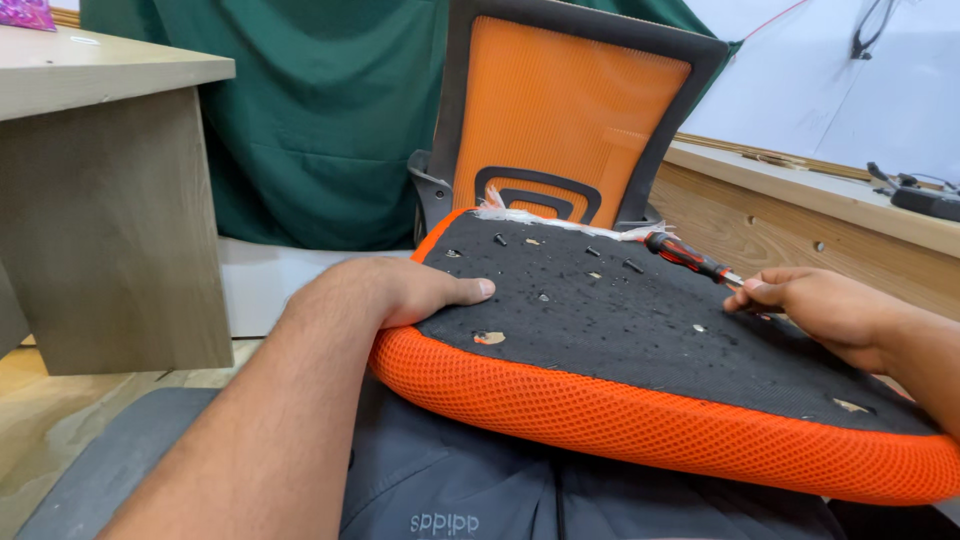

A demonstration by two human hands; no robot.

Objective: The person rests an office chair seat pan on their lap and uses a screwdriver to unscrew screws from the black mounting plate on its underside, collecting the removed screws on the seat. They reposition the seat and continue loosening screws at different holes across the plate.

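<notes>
Gripping a screwdriver [690, 258], right hand [815, 305]; left hand [395, 290] flat on seat cushion [640, 400]

A green cloth [300, 120] hangs behind. A wooden counter [100, 180] stands on one side. A long wooden shelf [820, 195] holds something dark [925, 200], maybe a tool.

The seat cushion [640, 360] lies upside down across the person's lap, screws [634, 266] scattered on its underside. The left hand [385, 292] rests on its 9 o'clock edge. The right hand [825, 308], at 3 o'clock, grips a screwdriver [690, 256] pointing toward 10 o'clock. The chair backrest [570, 115] stands at 12 o'clock behind the cushion, a desk [100, 200] at 10 o'clock, a workbench [820, 200] at 2 o'clock.
</notes>
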